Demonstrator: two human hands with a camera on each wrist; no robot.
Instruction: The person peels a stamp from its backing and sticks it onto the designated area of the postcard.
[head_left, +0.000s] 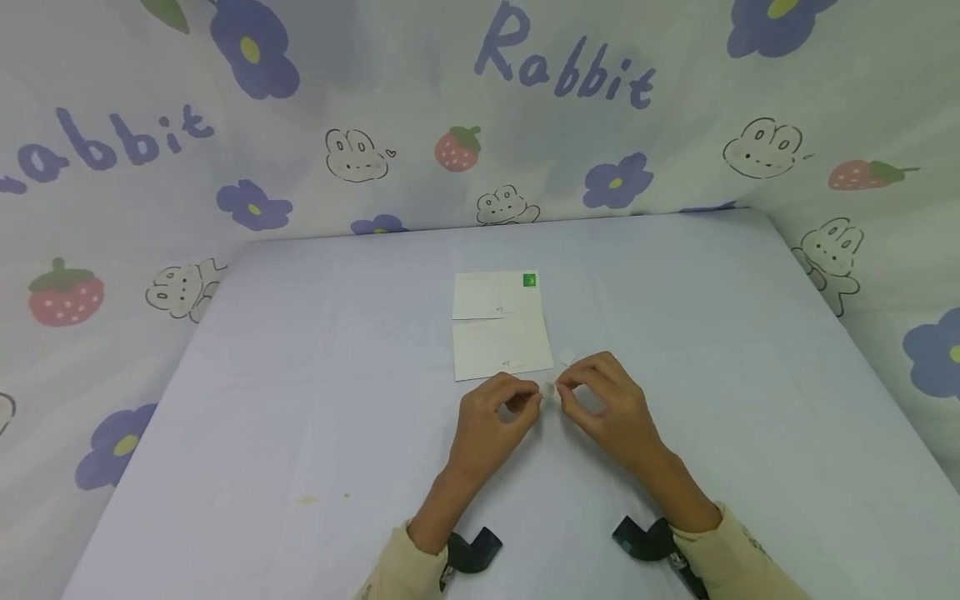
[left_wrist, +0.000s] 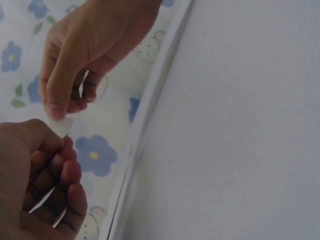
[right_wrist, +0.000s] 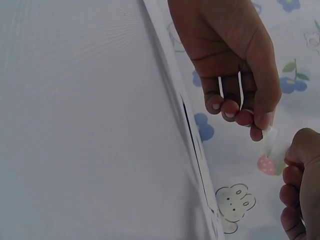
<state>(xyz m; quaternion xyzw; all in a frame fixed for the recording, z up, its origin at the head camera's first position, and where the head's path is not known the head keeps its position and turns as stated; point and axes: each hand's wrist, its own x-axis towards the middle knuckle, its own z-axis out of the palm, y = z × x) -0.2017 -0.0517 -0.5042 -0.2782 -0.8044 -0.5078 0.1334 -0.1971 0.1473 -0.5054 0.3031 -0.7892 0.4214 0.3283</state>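
Note:
Between my two hands is a small whitish, see-through piece (head_left: 548, 389), perhaps a sticker; its exact kind is too small to tell. My left hand (head_left: 495, 421) pinches its left side between thumb and forefinger. From the other side, my right hand (head_left: 618, 412) pinches its right edge. In the right wrist view the thin piece (right_wrist: 270, 141) spans the gap between the fingertips. Just beyond the hands lie two white cards or envelopes (head_left: 495, 346), one above the other. The upper one bears a green stamp (head_left: 529, 280) in its top right corner.
A small white scrap (head_left: 567, 357) lies by the right hand's fingers. The white tabletop (head_left: 337, 333) carries faint yellowish marks (head_left: 308, 500) at the front left. Patterned cloth (head_left: 405, 108) with rabbits and flowers hangs behind and at the sides. Dark wrist devices (head_left: 474, 552) sit near both sleeves.

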